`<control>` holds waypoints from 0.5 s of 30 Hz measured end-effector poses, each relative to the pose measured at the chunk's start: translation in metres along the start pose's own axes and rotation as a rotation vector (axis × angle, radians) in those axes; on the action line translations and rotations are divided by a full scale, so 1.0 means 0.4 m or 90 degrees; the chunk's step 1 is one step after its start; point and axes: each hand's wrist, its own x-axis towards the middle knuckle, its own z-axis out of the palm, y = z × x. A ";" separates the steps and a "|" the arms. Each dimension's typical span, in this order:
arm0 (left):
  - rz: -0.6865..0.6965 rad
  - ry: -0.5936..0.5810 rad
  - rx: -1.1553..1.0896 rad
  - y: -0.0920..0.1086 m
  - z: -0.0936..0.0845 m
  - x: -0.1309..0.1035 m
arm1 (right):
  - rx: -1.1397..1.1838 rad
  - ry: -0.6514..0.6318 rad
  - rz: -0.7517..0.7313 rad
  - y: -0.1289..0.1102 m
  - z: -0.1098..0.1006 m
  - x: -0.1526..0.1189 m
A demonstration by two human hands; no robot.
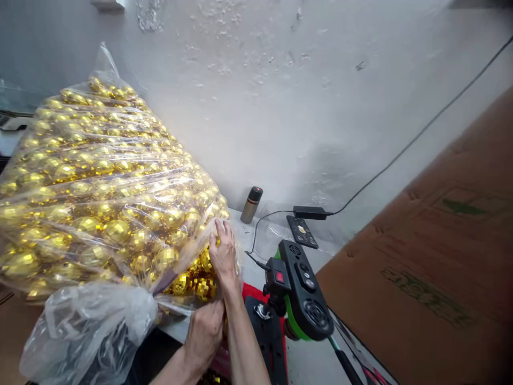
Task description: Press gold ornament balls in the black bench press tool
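Note:
A big clear plastic bag (108, 171) full of shiny gold faceted balls fills the left side, its gathered end (96, 326) bunched at the lower front. At its right lower edge, deeper gold balls (196, 280) show more clearly beside a fold of plastic. My right hand (223, 251) rests on the plastic there, fingers stretched upward and thumb apart. Just below, my left hand (204, 329) is closed in a fist close to the bag's lower edge. Its fingertips are hidden behind my right forearm, so what it grips cannot be made out.
A black-and-green device with a red switch (306, 291) stands right of my arms, wired to a black adapter (310, 213). Near the wall are a black-capped bottle (251, 205) and a dark phone-like object (302, 231). A large cardboard box (433, 251) leans in on the right.

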 end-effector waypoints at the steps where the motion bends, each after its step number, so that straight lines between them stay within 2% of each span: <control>1: -0.014 0.001 -0.013 -0.002 0.002 -0.017 | 0.000 -0.004 -0.003 -0.002 0.007 -0.006; 4: -0.045 -0.028 -0.042 -0.023 -0.006 -0.067 | -0.004 -0.011 -0.007 -0.005 0.022 -0.033; 7: -0.035 -0.045 -0.036 -0.044 -0.023 -0.100 | -0.010 -0.012 -0.004 0.002 0.020 -0.065; 12: 0.039 -0.029 0.008 -0.048 -0.036 -0.118 | -0.025 -0.007 0.011 0.035 -0.019 -0.112; 15: 0.056 -0.035 -0.020 -0.048 -0.039 -0.112 | -0.039 0.000 0.014 0.045 -0.053 -0.155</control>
